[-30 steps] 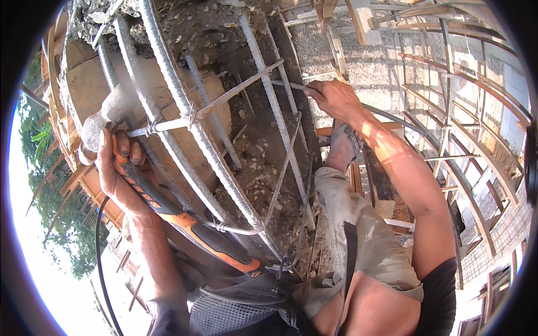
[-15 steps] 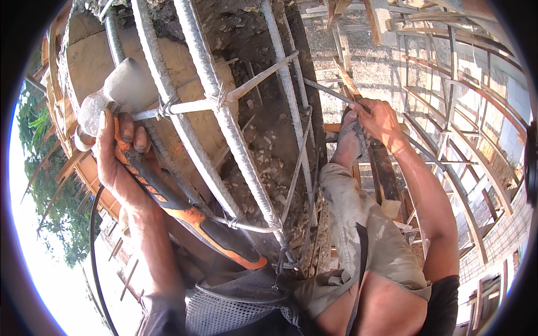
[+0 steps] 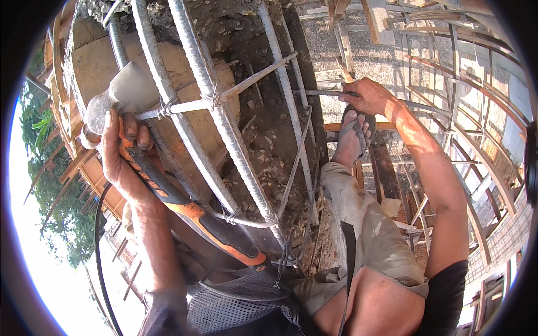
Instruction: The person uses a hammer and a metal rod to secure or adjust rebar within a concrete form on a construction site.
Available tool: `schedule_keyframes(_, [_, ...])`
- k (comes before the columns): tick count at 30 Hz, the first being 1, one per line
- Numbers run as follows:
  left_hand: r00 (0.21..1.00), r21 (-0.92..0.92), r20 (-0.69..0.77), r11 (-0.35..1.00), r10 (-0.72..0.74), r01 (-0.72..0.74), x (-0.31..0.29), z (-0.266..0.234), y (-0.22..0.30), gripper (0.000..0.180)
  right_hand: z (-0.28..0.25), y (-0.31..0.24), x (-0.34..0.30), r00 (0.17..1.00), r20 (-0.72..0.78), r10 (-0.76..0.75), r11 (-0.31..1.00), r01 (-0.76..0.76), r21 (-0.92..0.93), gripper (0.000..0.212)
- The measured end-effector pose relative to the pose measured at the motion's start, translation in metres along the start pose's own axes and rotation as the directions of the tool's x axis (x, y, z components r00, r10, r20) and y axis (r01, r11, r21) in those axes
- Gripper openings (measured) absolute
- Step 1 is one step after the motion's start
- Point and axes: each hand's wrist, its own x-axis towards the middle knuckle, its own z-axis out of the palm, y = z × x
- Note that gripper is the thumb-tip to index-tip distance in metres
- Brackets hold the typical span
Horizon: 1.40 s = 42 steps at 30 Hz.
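My left hand (image 3: 120, 154) grips a hammer (image 3: 188, 207) with an orange and black handle, its fingers wrapped close under the pale grey head (image 3: 130, 88). The hammer lies slantwise against the rebar cage (image 3: 199, 73), its butt end near the cage's lower corner. Over on the right, my right hand (image 3: 367, 96) is closed around a long thin metal rod (image 3: 428, 107). One end of the rod reaches the side of the rough concrete (image 3: 266, 134) behind the bars. The rod lies close to level, just above my sandalled foot (image 3: 352, 137).
Thin ties (image 3: 214, 101) bind the bars together. Beneath my foot, wooden planks (image 3: 385, 173) form narrow supports above a drop. Timber framing (image 3: 476, 151) spreads across the right. A dark cable (image 3: 96, 252) hangs at the left, and a grey mesh bag (image 3: 230, 308) sits at my lap.
My right hand has moved up and slightly left with the rod, which has swung from a slant to nearly level. My left hand and the hammer have barely shifted.
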Motion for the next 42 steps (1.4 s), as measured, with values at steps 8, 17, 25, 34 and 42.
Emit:
schedule_keyframes(8, [1.0, 0.008, -0.016, 1.0, 0.004, -0.004, 0.003, 0.001, -0.001, 0.014, 0.032, -0.028, 0.021, 0.964, -0.203, 0.172, 0.981, -0.148, 0.128, 0.039])
schedule_keyframes(17, [1.0, 0.004, -0.021, 1.0, 0.004, -0.004, 0.002, -0.003, 0.0, 0.016, -0.023, 0.008, -0.004, 0.997, -0.033, 0.065, 0.993, -0.068, -0.097, 0.032])
schedule_keyframes(25, [0.998, -0.083, 0.057, 0.996, 0.014, -0.01, 0.004, -0.007, -0.004, 0.019, -0.007, -0.013, 0.02, 0.999, -0.051, -0.006, 0.999, 0.003, -0.054, 0.03])
schedule_keyframes(34, [0.999, -0.016, 0.032, 1.0, 0.008, -0.007, 0.003, -0.007, -0.001, 0.02, -0.006, -0.003, 0.007, 0.999, 0.046, 0.016, 1.0, -0.017, 0.003, 0.028])
schedule_keyframes(42, [0.999, -0.056, 0.027, 0.998, 0.017, -0.016, 0.004, -0.004, -0.004, 0.017, 0.001, -0.008, -0.008, 0.995, 0.033, 0.092, 0.982, -0.096, 0.166, 0.031])
